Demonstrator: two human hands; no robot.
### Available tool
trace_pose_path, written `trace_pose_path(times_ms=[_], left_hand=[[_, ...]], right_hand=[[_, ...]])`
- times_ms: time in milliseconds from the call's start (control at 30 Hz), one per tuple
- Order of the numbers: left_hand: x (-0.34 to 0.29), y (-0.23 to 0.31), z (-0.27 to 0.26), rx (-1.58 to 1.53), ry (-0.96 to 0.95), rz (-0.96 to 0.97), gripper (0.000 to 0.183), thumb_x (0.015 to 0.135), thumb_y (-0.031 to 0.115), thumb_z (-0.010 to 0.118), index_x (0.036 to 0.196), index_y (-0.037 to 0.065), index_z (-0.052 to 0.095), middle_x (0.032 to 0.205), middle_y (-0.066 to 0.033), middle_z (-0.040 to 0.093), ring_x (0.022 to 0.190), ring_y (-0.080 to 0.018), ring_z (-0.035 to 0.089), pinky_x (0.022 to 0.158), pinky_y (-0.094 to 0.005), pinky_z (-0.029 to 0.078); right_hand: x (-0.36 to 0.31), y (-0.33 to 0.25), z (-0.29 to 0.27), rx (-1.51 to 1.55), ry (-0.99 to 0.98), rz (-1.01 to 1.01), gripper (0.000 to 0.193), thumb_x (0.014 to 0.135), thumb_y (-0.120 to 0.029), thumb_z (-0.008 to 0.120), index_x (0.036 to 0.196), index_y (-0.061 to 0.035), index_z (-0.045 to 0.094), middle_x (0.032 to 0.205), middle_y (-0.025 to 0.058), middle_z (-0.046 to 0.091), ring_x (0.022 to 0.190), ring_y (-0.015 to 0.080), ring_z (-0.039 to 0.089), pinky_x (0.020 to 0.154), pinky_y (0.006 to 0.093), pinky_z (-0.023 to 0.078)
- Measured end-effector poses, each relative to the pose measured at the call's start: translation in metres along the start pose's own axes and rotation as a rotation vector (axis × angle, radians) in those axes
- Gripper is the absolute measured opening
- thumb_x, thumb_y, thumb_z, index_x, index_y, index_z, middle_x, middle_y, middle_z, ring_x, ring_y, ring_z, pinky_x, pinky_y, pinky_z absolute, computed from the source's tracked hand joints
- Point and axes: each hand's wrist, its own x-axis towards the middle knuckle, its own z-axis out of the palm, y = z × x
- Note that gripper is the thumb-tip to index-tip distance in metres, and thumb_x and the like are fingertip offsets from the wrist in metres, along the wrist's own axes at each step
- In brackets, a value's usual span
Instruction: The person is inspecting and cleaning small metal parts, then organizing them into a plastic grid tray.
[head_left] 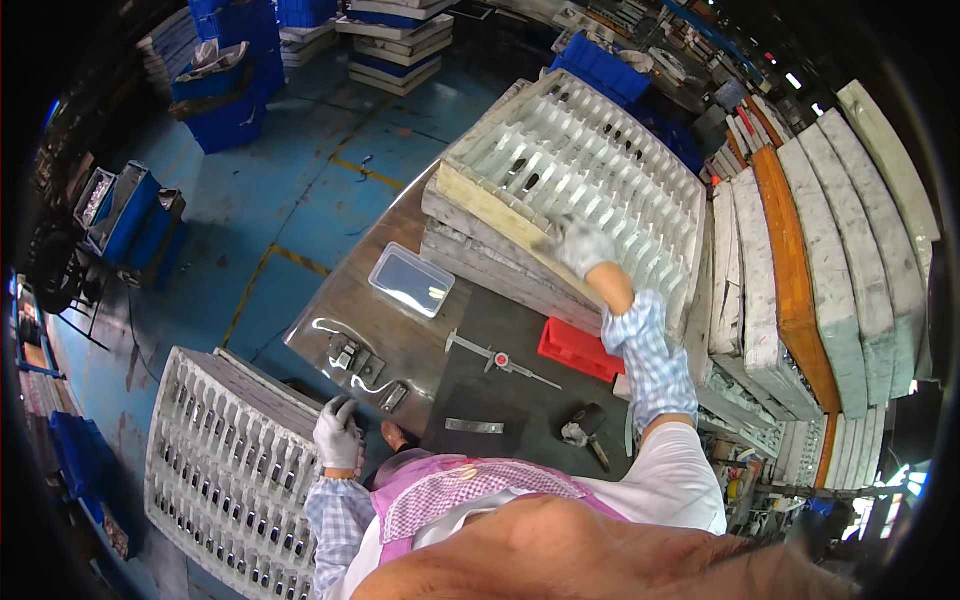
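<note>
My left hand [338, 436], in a white glove, is beside the right edge of a light grey slotted tray [235, 470] at the lower left. Its fingers are stretched out and partly apart, and nothing shows in them. Small shiny metal parts sit in rows in that tray's slots. My right hand [582, 248], also gloved, reaches over the near edge of another white slotted tray [600, 180] on top of a stack on the table. Motion blurs its fingers, so any grip is hidden. A few dark-looking parts [532, 183] lie in this tray's slots.
On the table [400, 230] are a clear plastic box [412, 280], a caliper [500, 360], a red bin [578, 350], a metal fixture [355, 360], a flat metal strip [474, 427] and a dark-headed hammer [582, 428]. Upright trays [820, 260] crowd the right. Blue crates [225, 120] stand at the far left.
</note>
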Motion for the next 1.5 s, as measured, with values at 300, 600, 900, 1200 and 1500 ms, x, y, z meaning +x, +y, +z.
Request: trace_pose_path(times_ms=[300,600,900,1200,1500], left_hand=[[0.013,0.016,-0.001,-0.023,-0.034,0.053,0.031,0.078,-0.002,0.063,0.103,0.014,0.072,0.110,-0.0074,0.068,0.101,-0.0305,0.065,0.084,-0.0411,0.054],[0.007,0.015,0.017,-0.039,-0.093,0.087,0.030,0.079,0.000,0.065,0.105,0.014,0.072,0.111,-0.0075,0.068,0.102,-0.0299,0.065,0.086,-0.0407,0.053],[0.023,0.028,0.025,-0.084,-0.180,0.140,0.026,0.083,0.005,0.065,0.107,0.014,0.070,0.106,-0.0093,0.068,0.096,-0.0328,0.066,0.081,-0.0427,0.053],[0.237,0.109,0.104,-0.137,-0.121,0.476,0.029,0.089,0.013,0.061,0.117,0.016,0.067,0.098,-0.0134,0.066,0.093,-0.0345,0.065,0.081,-0.0449,0.054],[0.392,0.182,0.164,0.398,-0.388,0.608,0.042,0.095,0.049,0.054,0.100,0.014,0.077,0.093,-0.0135,0.073,0.096,-0.0323,0.068,0.084,-0.0450,0.053]], right_hand=[[0.006,0.040,0.014,-0.188,0.036,0.163,0.077,0.073,-0.056,0.080,0.133,-0.0138,0.058,0.123,0.0127,0.066,0.109,0.0302,0.066,0.093,0.0395,0.055],[0.069,0.112,-0.193,0.304,0.247,-0.028,0.073,0.070,-0.027,0.093,0.124,0.0122,0.062,0.106,0.0135,0.073,0.086,0.0167,0.068,0.072,0.0293,0.057],[0.034,0.060,-0.183,0.303,0.176,-0.006,0.072,0.071,-0.014,0.092,0.127,0.0141,0.058,0.113,0.0117,0.071,0.096,0.0135,0.067,0.085,0.0262,0.055],[0.026,0.080,-0.124,0.246,0.224,-0.096,0.068,0.071,-0.034,0.089,0.126,-0.0001,0.066,0.115,0.0156,0.073,0.102,0.0258,0.070,0.095,0.0337,0.052],[0.005,0.102,-0.111,0.229,0.235,-0.100,0.062,0.069,-0.042,0.087,0.119,-0.0080,0.071,0.110,0.0154,0.073,0.097,0.0308,0.070,0.092,0.0375,0.054]])
